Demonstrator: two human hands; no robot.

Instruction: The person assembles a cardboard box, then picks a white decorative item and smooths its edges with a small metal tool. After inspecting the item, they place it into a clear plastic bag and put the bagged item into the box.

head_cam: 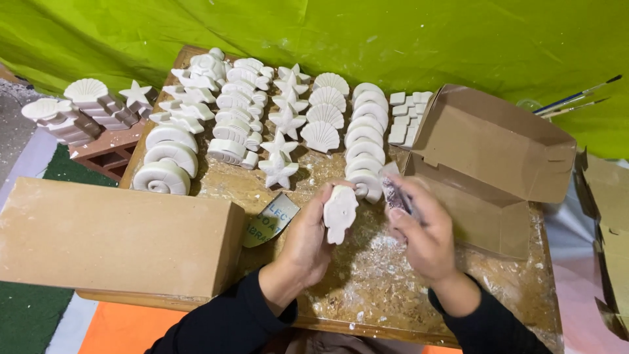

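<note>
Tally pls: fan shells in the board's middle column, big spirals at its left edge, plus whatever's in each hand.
Fan shells: 4
Big spirals: 3
White cast in the left hand: 1
Dark sheet in the right hand: 1
Total: 9

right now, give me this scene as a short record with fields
left hand: holds a white plaster piece upright
right hand: pinches a small worn abrasive sheet beside the piece
work surface: wooden board dusted with white powder
behind hands: rows of white shell and star casts
right side: open cardboard box, paintbrushes
left side: closed brown box
</note>
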